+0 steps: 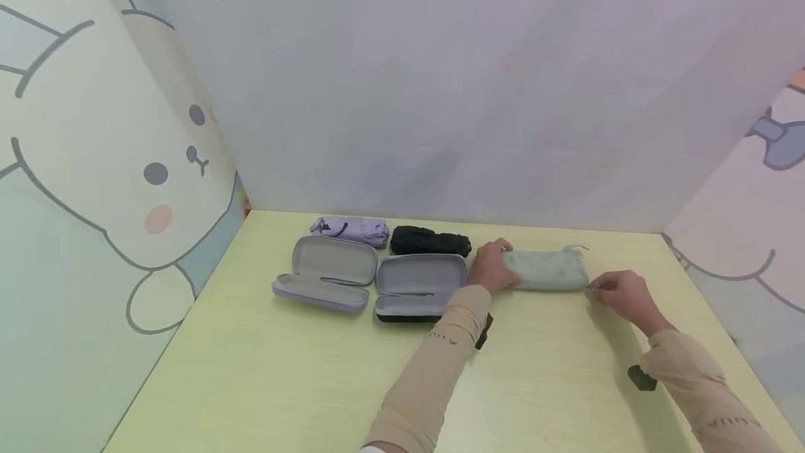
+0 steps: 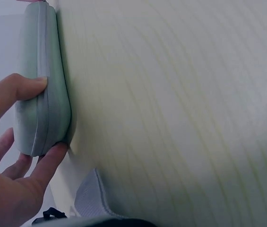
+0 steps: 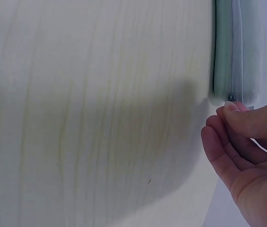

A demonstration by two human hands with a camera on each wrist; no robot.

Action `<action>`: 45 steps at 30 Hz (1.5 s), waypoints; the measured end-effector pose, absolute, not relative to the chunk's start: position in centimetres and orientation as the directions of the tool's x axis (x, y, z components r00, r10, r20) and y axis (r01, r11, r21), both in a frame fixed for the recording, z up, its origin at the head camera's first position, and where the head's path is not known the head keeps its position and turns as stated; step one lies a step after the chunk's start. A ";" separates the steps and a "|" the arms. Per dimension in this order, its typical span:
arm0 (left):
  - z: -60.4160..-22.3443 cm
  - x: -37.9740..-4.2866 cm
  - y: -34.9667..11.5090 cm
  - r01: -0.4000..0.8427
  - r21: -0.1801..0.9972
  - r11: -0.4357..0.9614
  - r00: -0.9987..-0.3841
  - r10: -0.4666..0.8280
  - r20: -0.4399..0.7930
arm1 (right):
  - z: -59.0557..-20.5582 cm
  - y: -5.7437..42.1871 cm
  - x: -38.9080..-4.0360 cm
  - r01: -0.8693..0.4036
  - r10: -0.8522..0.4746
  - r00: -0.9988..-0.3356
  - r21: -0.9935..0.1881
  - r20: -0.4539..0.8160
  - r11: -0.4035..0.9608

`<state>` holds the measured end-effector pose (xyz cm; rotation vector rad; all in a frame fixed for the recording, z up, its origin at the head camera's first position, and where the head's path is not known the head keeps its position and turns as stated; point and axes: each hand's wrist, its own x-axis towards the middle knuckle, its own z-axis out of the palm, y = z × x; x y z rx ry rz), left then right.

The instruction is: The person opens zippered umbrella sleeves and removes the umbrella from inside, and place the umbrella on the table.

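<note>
A pale green zippered case (image 1: 546,270) lies closed at the back right of the table, a grey zipper running along its near side. At its left end my left hand (image 1: 493,268) grips it; in the left wrist view the thumb presses the zipper band while fingers curl around the end of the case (image 2: 53,101). At the opposite end, my right hand (image 1: 624,292) pinches the zipper pull between thumb and forefinger. The right wrist view shows the small dark zipper slider (image 3: 231,97) just above the thumb tip. Most of the pull is hidden by the fingertips.
Left of the case stand two open hard cases with grey linings, one lavender (image 1: 333,271) and one black (image 1: 409,318). Behind them lie a lavender rolled bundle (image 1: 352,231) and a black one (image 1: 430,241), like folded umbrellas. A pale curtain (image 1: 440,89) borders the table's back.
</note>
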<state>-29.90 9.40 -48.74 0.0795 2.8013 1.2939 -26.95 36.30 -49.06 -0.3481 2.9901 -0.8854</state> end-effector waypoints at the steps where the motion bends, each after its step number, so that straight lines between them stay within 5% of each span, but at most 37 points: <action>1: -48.7 -29.9 9.4 0.026 0.762 0.648 -0.997 0.071 -0.027 | -49.1 36.3 -26.9 -0.207 -0.209 -0.976 -0.539 0.059 0.816; 16: -48.4 -29.6 9.4 0.030 0.775 0.632 -0.997 0.078 -0.025 | -49.8 35.8 -25.8 -0.124 -0.122 -0.992 -0.603 0.045 0.788; 45: -47.9 -29.1 9.0 0.034 0.802 0.597 -0.997 0.079 -0.017 | -49.9 33.1 -25.0 -0.160 -0.120 -0.987 -0.629 0.106 0.760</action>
